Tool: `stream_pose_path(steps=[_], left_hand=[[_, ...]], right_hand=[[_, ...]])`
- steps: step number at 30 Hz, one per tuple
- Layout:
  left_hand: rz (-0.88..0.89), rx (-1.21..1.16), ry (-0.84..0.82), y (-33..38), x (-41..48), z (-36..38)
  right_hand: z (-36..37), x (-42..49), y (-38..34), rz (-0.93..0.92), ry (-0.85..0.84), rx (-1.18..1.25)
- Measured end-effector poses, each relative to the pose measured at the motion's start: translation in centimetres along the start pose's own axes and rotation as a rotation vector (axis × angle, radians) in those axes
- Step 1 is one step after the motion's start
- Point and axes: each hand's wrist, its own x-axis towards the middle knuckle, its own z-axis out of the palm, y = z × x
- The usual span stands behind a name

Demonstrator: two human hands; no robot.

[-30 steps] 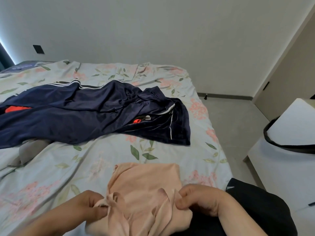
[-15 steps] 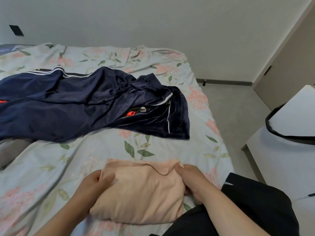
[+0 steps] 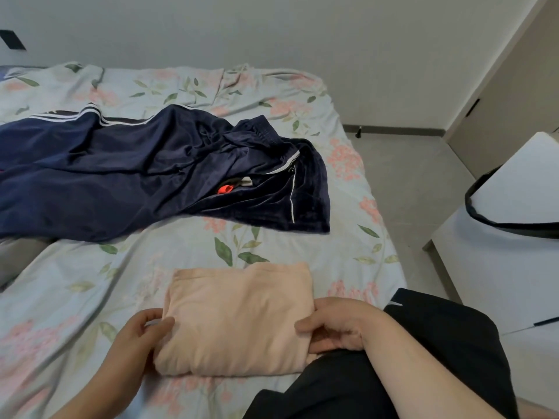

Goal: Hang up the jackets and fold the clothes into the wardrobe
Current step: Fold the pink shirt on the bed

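A folded peach garment (image 3: 236,319) lies on the near part of the floral bedspread (image 3: 187,252). My left hand (image 3: 137,337) grips its left edge, thumb on top. My right hand (image 3: 335,323) grips its right edge, fingers curled under the fabric. Farther back a navy jacket (image 3: 145,170) with white stripes lies spread out and crumpled across the bed, a small red tag showing near its zipper.
A grey garment (image 3: 18,258) pokes out at the bed's left edge. My dark-clothed leg (image 3: 423,358) rests at the bed's near right corner. A white cabinet (image 3: 499,267) with a black strap stands to the right, with grey floor and a closed door (image 3: 520,86) beyond.
The loose peach garment was folded over into a compact rectangle. Both hands have since slid back to its near side edges and now grip them.
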Motion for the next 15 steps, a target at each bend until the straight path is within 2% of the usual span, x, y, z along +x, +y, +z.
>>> stream_pose_path(steps=[3, 6, 9, 12, 13, 15], left_hand=[[0.027, 0.135, -0.062, -0.9, -0.9, -0.2], [0.056, 0.124, 0.001, -1.2, -0.7, 0.4], [0.054, 0.035, 0.041, -1.6, -0.4, 0.9], [0.052, -0.029, 0.063, -2.1, -0.2, 1.2], [0.057, -0.039, 0.072, -2.2, -0.2, 1.3], [0.067, -0.042, 0.086, -2.2, -0.4, 1.4]], right_hand=[[0.5, -0.4, 0.5, -0.017, -0.049, -0.061], [1.1, -0.8, 1.1, -0.043, -0.022, -0.131], [1.5, -0.9, 1.7, -0.145, -0.02, -0.002], [1.4, -0.8, 2.2, -0.198, -0.089, 0.127], [1.3, -0.8, 2.3, -0.199, -0.112, 0.085], [1.2, -1.0, 2.5, -0.163, -0.105, -0.164]])
